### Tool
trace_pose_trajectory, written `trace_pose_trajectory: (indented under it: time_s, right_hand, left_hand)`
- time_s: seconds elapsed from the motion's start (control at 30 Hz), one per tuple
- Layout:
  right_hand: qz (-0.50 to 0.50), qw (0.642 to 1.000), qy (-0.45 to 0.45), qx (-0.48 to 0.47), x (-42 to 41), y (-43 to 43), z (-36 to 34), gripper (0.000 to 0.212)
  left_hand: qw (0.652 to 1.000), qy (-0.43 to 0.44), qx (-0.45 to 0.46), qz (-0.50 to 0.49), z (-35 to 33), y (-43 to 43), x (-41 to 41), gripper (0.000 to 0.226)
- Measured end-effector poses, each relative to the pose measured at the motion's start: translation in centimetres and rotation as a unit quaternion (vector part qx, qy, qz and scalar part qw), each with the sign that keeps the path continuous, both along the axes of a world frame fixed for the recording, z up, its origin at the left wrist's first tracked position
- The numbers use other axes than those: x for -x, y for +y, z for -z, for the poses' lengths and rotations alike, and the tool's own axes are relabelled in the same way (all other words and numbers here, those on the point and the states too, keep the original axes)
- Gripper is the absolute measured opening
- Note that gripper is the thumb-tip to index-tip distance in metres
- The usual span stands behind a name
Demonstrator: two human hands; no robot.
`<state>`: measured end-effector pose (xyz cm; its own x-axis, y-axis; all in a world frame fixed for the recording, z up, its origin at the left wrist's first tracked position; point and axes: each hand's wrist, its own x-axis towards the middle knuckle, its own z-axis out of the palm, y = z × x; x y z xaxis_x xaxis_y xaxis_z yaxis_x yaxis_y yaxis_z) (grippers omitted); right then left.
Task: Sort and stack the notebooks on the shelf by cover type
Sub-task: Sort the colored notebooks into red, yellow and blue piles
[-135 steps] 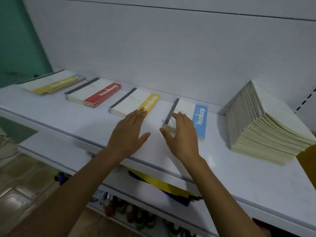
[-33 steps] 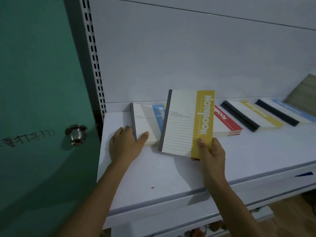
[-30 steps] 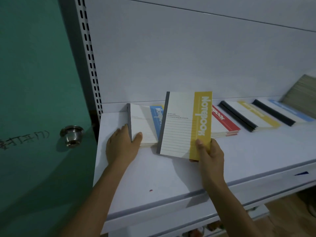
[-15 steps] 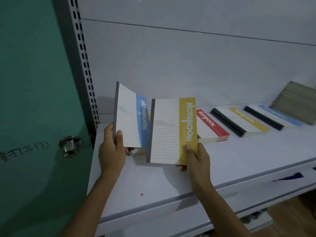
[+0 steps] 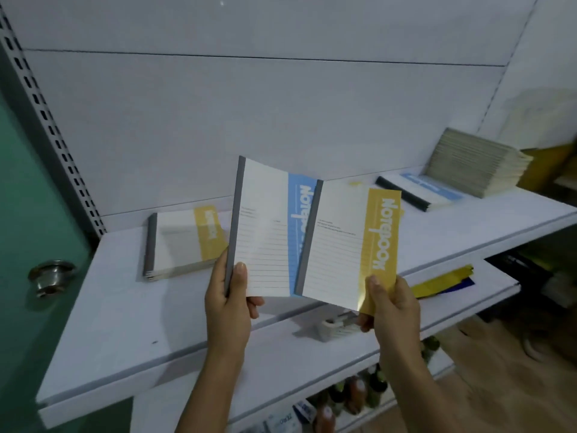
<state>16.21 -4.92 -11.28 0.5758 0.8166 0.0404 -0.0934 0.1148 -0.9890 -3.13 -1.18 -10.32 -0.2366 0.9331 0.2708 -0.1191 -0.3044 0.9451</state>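
The left hand pinches the lower spine corner of a blue-banded notebook, thumb on the cover and fingers curled behind. The right hand pinches the lower outer corner of a yellow-banded notebook in the same way, thumb on the yellow band. Both notebooks are held roughly upright in the air above the front edge of the white shelf, covers toward the camera. The yellow one's grey spine overlaps the front of the blue one's band. The hands are apart, one notebook in each. Below the front edge, a lower shelf carries a small white object and a yellow-and-blue item, with bottles under it. Toward the back left corner of the top shelf lies a flat stack of yellow-banded notebooks, spines to the left. Along the back edge to the right lies a blue-banded stack. Just beyond it, at the back right corner, sits a tall leaning pile of plain notebooks. At the shelf's left end stand a perforated upright and a green door with a metal knob.
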Motion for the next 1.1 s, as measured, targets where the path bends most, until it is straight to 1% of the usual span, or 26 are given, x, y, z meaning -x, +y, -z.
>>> trace_pose_trajectory:
  time_s: [0.2,0.3,0.43,0.57,0.77,0.87,1.0,1.1]
  right_hand:
    - [0.013,0.999,-0.009,0.028,-8.2,-3.9,0.9,0.010]
    - [0.028,0.998,-0.009,0.047,-12.1,-5.7,1.4,0.010]
    - [0.037,0.997,-0.011,0.070,-16.3,-7.3,1.7,0.012]
    - [0.022,0.996,-0.021,0.088,-18.0,-7.3,2.3,0.013]
    - [-0.025,0.996,0.001,0.087,-17.7,-4.5,3.2,0.011]
    - [-0.043,0.996,0.001,0.079,-17.9,-1.7,3.0,0.010]
    - [-0.047,0.996,-0.032,0.064,-19.8,3.3,1.6,0.012]
    - [-0.028,0.996,-0.062,0.058,-21.6,8.0,-0.1,0.014]
  left_hand:
    - [0.999,-0.020,-0.002,0.043,0.7,-2.3,-9.1,0.028]
    - [0.999,-0.021,0.005,0.046,1.5,-3.4,-13.3,0.028]
    - [1.000,-0.026,0.013,0.005,2.4,-4.2,-17.3,0.029]
    - [0.999,-0.005,0.021,-0.048,3.1,-4.2,-18.4,0.030]
    - [0.996,0.007,0.023,-0.089,2.9,-2.7,-18.0,0.032]
    - [0.994,0.021,0.025,-0.100,2.8,-0.4,-17.6,0.027]
    - [0.994,0.035,0.013,-0.103,1.6,4.3,-17.9,0.025]
    - [0.993,0.045,-0.009,-0.110,0.4,8.3,-18.5,0.026]
